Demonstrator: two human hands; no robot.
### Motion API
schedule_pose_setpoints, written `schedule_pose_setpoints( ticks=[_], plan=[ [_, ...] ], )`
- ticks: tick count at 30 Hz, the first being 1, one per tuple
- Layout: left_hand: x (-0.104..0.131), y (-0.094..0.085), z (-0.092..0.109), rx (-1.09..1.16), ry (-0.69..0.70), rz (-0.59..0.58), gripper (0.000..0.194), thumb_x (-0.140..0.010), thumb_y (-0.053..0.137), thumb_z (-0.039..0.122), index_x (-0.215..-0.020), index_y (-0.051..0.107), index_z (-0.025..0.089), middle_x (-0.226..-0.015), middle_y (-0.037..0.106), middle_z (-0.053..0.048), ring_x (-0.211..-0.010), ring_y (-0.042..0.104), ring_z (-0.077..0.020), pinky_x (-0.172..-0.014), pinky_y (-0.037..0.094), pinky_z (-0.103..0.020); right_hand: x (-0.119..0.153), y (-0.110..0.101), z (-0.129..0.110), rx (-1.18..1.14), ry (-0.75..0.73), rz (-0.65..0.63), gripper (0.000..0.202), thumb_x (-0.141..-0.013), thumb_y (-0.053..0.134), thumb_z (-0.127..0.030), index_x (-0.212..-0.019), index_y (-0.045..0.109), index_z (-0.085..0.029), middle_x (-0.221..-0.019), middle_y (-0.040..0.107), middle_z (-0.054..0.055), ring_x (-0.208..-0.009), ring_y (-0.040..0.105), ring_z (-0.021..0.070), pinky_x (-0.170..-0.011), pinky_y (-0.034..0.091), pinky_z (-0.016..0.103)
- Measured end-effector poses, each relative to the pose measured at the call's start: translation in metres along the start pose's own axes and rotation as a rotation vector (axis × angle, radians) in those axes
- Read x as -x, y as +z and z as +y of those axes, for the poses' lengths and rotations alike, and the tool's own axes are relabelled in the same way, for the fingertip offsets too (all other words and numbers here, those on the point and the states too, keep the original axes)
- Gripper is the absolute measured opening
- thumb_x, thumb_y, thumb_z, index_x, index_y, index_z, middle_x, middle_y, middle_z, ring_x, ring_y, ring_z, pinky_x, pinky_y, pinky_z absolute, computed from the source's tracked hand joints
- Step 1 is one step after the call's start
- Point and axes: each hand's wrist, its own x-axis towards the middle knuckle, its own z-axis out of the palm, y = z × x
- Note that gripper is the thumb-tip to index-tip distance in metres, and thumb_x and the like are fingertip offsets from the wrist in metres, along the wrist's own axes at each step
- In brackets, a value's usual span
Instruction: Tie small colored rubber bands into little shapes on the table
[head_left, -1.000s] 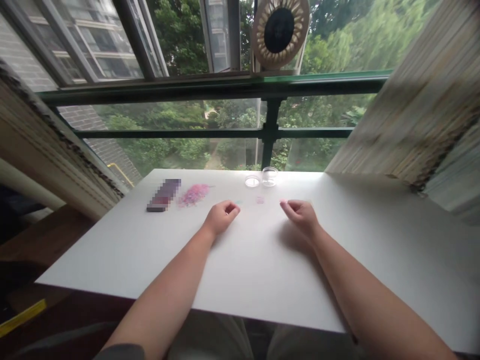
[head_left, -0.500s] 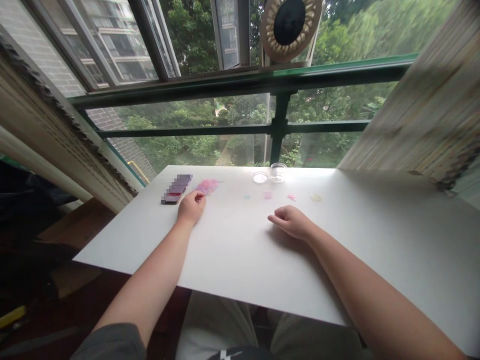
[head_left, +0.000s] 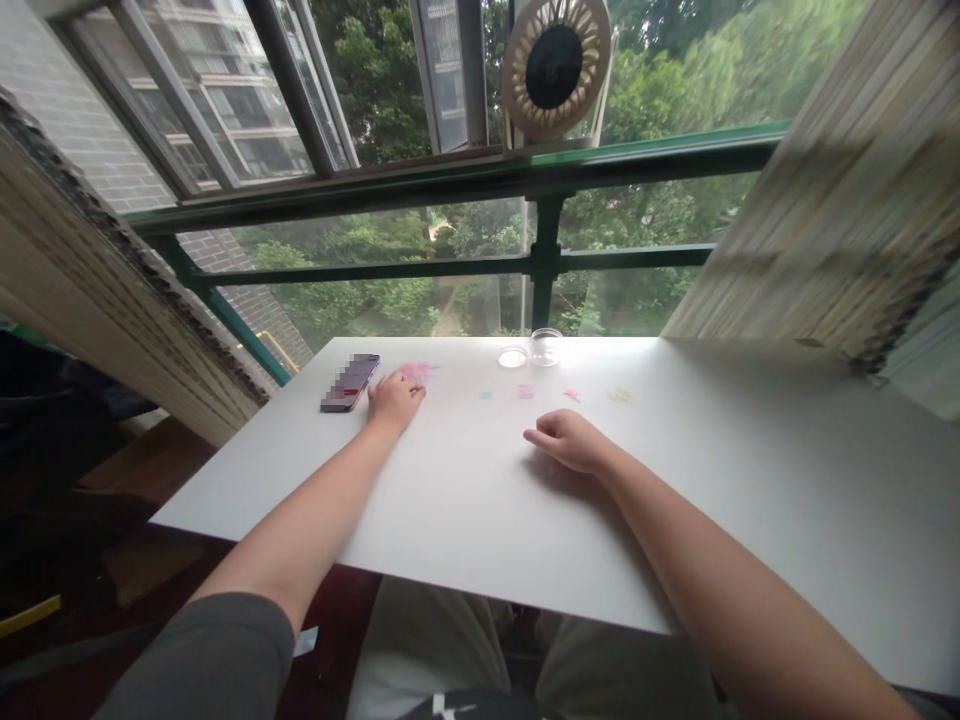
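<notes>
My left hand (head_left: 397, 400) lies at the near edge of a pile of small pink and purple pieces (head_left: 418, 372), fingers bent but apart, covering part of it. Whether a piece is between its fingertips is too small to see. My right hand (head_left: 568, 440) rests on its side on the white table, fingers curled into a loose fist and thumb pointing left; nothing shows in it. Beyond it lie small groups in a row: pale blue pieces (head_left: 487, 395), pink pieces (head_left: 525, 391), red-pink pieces (head_left: 572, 395) and pale yellow pieces (head_left: 620, 395).
A phone (head_left: 351, 383) lies left of the pile. At the back of the white table (head_left: 450, 500) are a clear round tub (head_left: 546, 348) and a clear lid (head_left: 514, 357). Behind stand a green railing (head_left: 360, 270) and a fan (head_left: 555, 68); curtains hang at both sides.
My left hand has moved slightly to the right and forward, its pinched fingers loosening over the pile. The right hand keeps its pose. The view has shifted slightly.
</notes>
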Motion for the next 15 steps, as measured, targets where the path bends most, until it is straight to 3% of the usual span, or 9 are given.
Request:
schedule_pose_setpoints(
  ticks=[8, 15],
  plan=[
    [-0.011, -0.003, 0.003, 0.12, -0.005, 0.04, 0.015, -0.075, 0.052, 0.027, -0.075, 0.064, 0.018, -0.095, 0.062, -0.01, -0.098, 0.052, -0.0282, -0.086, 0.035, -0.041, 0.002, -0.001, -0.006, 0.03, 0.003, -0.011, 0.038, -0.078, 0.046, -0.042, -0.051, 0.037, -0.017, -0.048, 0.033, -0.005, -0.047, 0.027, 0.0074, -0.049, 0.019, 0.025],
    [-0.035, -0.014, 0.005, 0.452, -0.148, 0.185, 0.013, -0.077, 0.05, 0.027, -0.075, 0.058, 0.018, -0.081, 0.061, -0.009, -0.082, 0.056, -0.0221, -0.07, 0.039, -0.032, 0.001, -0.001, -0.006, 0.029, -0.008, -0.017, 0.038, -0.078, 0.047, -0.041, -0.05, 0.038, -0.017, -0.048, 0.034, -0.005, -0.047, 0.028, 0.0072, -0.049, 0.019, 0.025]
  ],
)
